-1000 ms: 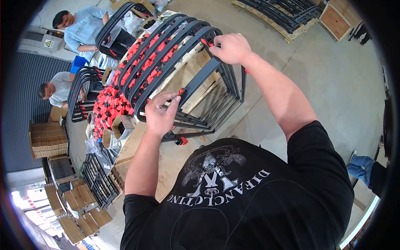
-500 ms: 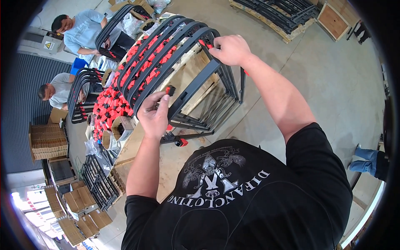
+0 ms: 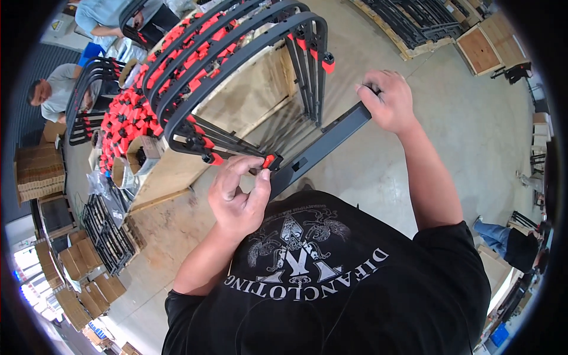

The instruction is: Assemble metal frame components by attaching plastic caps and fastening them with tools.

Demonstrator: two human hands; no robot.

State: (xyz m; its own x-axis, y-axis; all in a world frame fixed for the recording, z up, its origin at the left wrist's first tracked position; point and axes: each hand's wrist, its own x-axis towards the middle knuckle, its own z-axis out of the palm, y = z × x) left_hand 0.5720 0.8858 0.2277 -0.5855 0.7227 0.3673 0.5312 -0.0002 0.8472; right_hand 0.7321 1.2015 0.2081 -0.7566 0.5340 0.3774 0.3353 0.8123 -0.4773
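Observation:
My left hand (image 3: pixel 239 195) is closed, with thumb and fingers pinching a small red-and-black plastic clip (image 3: pixel 271 161). The clip is beside the lower left end of a dark grey flat metal bar (image 3: pixel 325 142), which slants up to the right. At the bar's upper end, my right hand (image 3: pixel 389 102) is closed with curled fingers. Something dark shows between its thumb and fingers, too small to make out. Beyond the bar stand several dark grey curved tubular frames (image 3: pixel 248 62) with red clips on their ends.
A heap of red and black clips (image 3: pixel 127 127) lies on a wooden table (image 3: pixel 163 183) at left. Two people work beyond it, one in a grey shirt (image 3: pixel 62 89). Cardboard boxes (image 3: pixel 38 171) are stacked far left. A pallet of black frames (image 3: pixel 414 26) lies far right.
The bar and both hands have come away from the curved frames, toward me. My right hand has left a red clip on the nearest frame. My left hand still holds its clip.

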